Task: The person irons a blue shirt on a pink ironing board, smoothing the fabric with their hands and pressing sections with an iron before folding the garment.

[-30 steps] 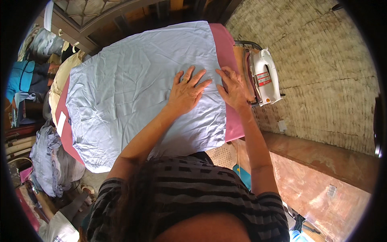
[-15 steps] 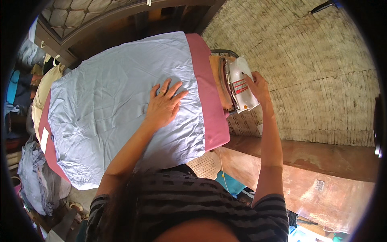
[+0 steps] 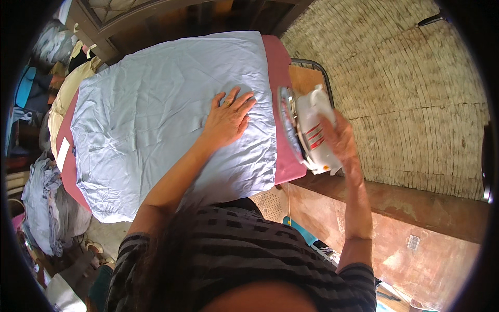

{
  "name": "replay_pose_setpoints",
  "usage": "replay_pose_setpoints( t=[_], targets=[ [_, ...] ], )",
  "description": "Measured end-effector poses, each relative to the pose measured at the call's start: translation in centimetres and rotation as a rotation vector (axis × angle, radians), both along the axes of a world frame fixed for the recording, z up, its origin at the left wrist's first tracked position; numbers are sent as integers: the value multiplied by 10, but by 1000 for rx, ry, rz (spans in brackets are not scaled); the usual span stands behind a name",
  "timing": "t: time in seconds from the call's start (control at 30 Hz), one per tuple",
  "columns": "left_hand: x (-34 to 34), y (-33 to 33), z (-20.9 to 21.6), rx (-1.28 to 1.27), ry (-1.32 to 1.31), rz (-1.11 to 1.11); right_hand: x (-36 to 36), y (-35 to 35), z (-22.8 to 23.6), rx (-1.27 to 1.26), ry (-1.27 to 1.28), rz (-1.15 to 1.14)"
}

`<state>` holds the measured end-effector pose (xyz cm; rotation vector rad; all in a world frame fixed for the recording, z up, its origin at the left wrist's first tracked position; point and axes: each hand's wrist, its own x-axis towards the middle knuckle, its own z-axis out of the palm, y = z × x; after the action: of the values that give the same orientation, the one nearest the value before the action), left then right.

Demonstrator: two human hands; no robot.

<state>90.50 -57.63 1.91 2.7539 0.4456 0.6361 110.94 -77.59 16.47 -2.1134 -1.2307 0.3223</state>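
Note:
A wrinkled light-blue cloth (image 3: 150,114) is spread over an ironing board with a dark pink cover (image 3: 286,151). My left hand (image 3: 228,118) lies flat on the cloth near its right side, fingers spread. At the board's right end my right hand (image 3: 340,136) grips a white clothes iron (image 3: 315,132) with red stripes. The iron is tilted, its shiny soleplate turned toward the board, and slightly blurred by motion. Its soleplate edge overlaps the pink cover in view; I cannot tell whether they touch.
A brown iron rest (image 3: 306,78) with a dark metal frame projects from the board's right end. Beyond it is a woven wall (image 3: 384,104). A reddish-brown ledge (image 3: 395,229) runs at the lower right. Piled clothes (image 3: 41,208) lie at the left, and dark wooden furniture (image 3: 197,31) stands behind.
The iron has come up off its rest in my right hand and moved nearer to me, tilting. My left hand stays flat on the cloth. The whole view has shifted a little.

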Motion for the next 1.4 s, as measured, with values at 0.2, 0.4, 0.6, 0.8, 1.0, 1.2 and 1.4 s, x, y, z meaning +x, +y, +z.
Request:
replay_pose_setpoints(
  t=[0.2, 0.4, 0.6, 0.8, 1.0, 1.2, 1.4],
  targets=[
    [1, -4, -7, -14, 14, 61, -39, 14, -38, -18, -95, 70],
    [-49, -6, -4, 19, 82, 239, -26, 78, -41, 27, -196, 83],
    [-73, -1, -2, 33, 50, 266, -38, 62, -51, 64, -219, 136],
    [-70, 2, 7, -71, -75, 251, -33, 96, -36, -39, -163, 98],
    [-71, 3, -2, -134, -214, 289, -35, 80, -47, -63, -211, 122],
    [-73, 10, -1, -215, -261, 226, -38, 108, -35, -85, -199, 107],
    [-76, 13, -5, -152, -342, 285, -37, 60, -51, -68, -193, 195]
  ],
)
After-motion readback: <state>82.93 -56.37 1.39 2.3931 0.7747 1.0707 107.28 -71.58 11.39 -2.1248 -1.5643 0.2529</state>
